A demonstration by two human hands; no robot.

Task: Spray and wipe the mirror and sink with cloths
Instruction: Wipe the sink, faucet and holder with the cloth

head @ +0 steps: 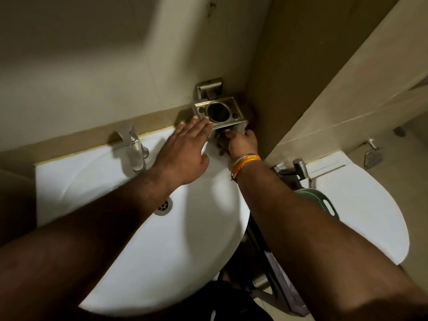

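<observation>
A white sink (pixel 76 181) fills the middle, its chrome tap (pixel 135 147) at the back rim. In the corner above it, a metal tumbler holder (pixel 218 111) is fixed to the wall. My left hand (pixel 185 149) stretches flat over the sink's back right rim, fingertips touching the holder's front edge. My right hand (pixel 242 143), with an orange band at the wrist, reaches under the holder and grips a dark crumpled cloth (pixel 221 144), mostly hidden by the hand and holder. No mirror or spray bottle is in view.
A drain (pixel 163 206) sits in the sink bowl. To the right stands a white toilet (pixel 370 205) with a hand sprayer (pixel 300 167) and a green object (pixel 319 202) beside the sink. A wall partition (pixel 324 89) closes off the right of the corner.
</observation>
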